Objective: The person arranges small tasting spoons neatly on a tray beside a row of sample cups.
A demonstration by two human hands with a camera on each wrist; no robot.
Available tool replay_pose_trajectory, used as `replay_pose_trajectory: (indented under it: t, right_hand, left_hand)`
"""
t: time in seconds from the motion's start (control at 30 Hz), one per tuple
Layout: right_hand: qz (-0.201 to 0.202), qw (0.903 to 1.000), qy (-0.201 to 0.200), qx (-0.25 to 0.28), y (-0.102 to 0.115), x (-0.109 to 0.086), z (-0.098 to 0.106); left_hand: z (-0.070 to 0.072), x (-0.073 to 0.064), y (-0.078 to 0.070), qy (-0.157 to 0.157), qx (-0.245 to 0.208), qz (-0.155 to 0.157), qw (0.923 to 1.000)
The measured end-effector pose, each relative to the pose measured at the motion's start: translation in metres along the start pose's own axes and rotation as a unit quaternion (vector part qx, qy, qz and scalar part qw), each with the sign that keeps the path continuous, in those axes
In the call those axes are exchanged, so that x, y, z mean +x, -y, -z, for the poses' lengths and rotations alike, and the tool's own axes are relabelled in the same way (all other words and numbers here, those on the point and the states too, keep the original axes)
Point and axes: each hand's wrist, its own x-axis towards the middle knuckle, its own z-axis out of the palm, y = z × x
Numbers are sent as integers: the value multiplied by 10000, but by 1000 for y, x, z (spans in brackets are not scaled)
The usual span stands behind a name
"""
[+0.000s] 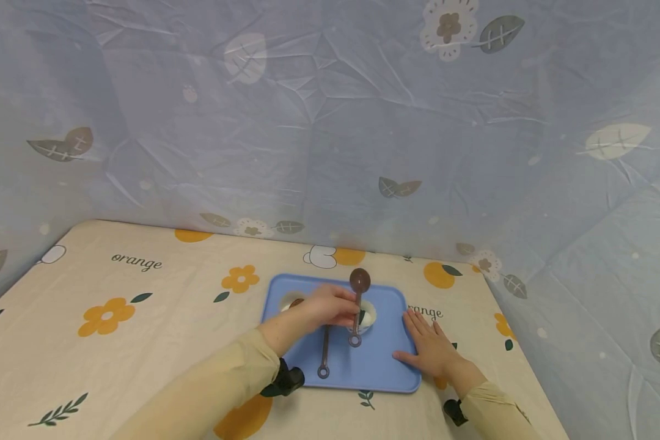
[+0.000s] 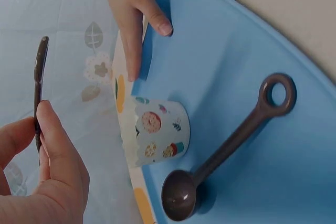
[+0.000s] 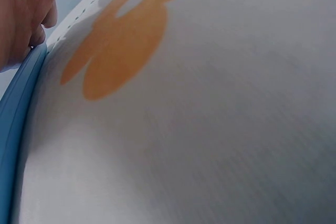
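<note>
My left hand (image 1: 335,305) pinches the handle of a brown measuring spoon (image 1: 360,281), its round bowl pointing away from me and its ring end towards me. In the left wrist view this raised spoon (image 2: 40,66) shows edge-on between thumb and fingers. Below it in the head view is a printed paper baking cup (image 1: 370,316), standing on a blue tray (image 1: 382,373). A second brown measuring spoon (image 2: 231,142) lies on the tray beside the cup. My right hand (image 1: 429,345) rests with fingers extended on the tray's right edge.
Another pale cup (image 1: 287,300) with something brown at it stands on the tray's left side, partly behind my left hand. A patterned cloth (image 1: 170,342) covers the table. Bluish-grey fabric (image 1: 330,153) hangs behind and along the right side.
</note>
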Motion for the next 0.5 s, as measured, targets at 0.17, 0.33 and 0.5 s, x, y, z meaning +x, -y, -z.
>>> replay_pose_trajectory:
  t: [0.17,0.33,0.5]
  right_hand:
    - [-96,9999,123,-55,1,0,1]
    - [-124,9997,204,-59,1,0,3]
    - [-107,9998,156,11,1,0,3]
  left_hand:
    - [-6,3,4,78,95,-140,9998]
    - [-16,6,8,92,118,-267,9995]
    - [-27,7,12,155,164,-309,9993]
